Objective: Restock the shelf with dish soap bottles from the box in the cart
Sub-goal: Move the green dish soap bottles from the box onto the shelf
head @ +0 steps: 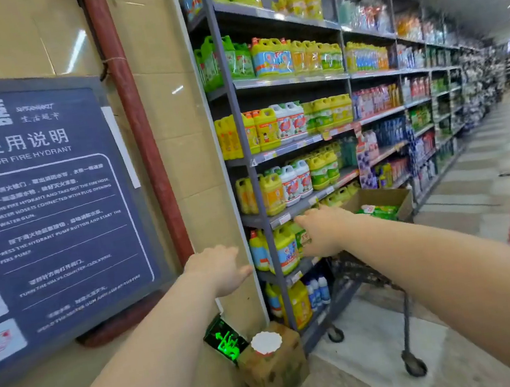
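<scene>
Fingers (241, 270) of the left hand (221, 268) lie straight and close together, pointing at the left end of the shelf (283, 219) and holding nothing. Just right of them, the right hand (324, 232) has its fingers (303, 219) over the top and its thumb under a green dish soap bottle (304, 238), which stands on a low tier beside a yellow bottle (286, 248). Nearest, on the floor at the shelf's foot, sits a small carton (276, 377) with a white cup (266, 342) on it, next to a lit green sign (225, 341). Past it the cart (407, 319) stands against the shelf, right of the hands. It carries an open box (378, 197) holding green bottles (380, 211). Farther off, stocked shelves run down the aisle.
</scene>
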